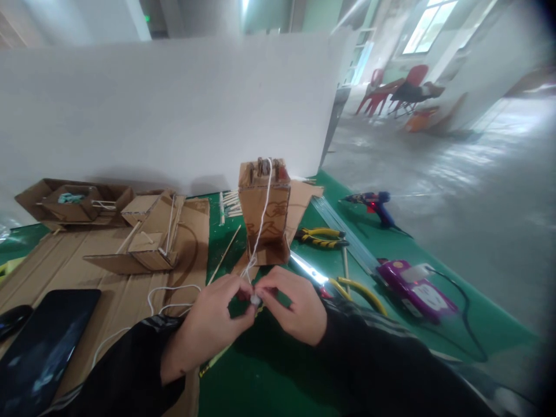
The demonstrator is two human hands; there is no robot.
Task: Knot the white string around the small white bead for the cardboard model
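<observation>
A white string (263, 215) hangs over the top of a cardboard stand (264, 202) and runs down its front to my hands. Between the fingertips of my left hand (215, 310) is a small greyish piece (255, 300), too small to name. Close against it, my right hand (295, 304) pinches thumb and forefinger together where the string comes down. How the string meets the grey piece is hidden by the fingers. More white string lies loose on the cardboard sheet to the left of my left wrist.
Scissors with yellow handles (365, 292), pliers (324, 237), a purple power unit (412, 289) and a blue glue gun (376, 202) lie to the right. Leftward are cardboard assemblies (152, 243), a black phone (52, 341) and a corrugated sheet (117, 295). A white panel (174, 110) stands behind.
</observation>
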